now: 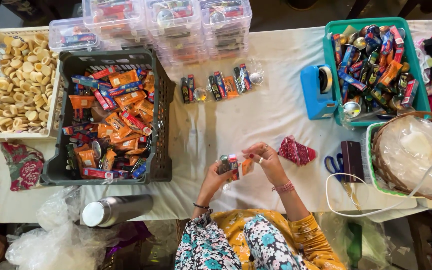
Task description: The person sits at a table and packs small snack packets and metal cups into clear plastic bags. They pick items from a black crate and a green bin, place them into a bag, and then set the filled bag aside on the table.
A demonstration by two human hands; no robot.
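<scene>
Your left hand (215, 176) pinched a small bundle of bright sachets and a tiny bottle (228, 165); your right hand (265, 159) nipped its orange packet (247, 166). Light, slippery, crushable, judging by the wrappers: grip best around the bundle's middle, above the white-clothed worktop (226, 130).

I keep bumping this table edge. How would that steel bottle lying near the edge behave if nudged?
The steel bottle lies on its side, so it would probably roll. Its shiny skin looks slippery, and it seems stiff. Being at the table edge, it might drop off.
</scene>
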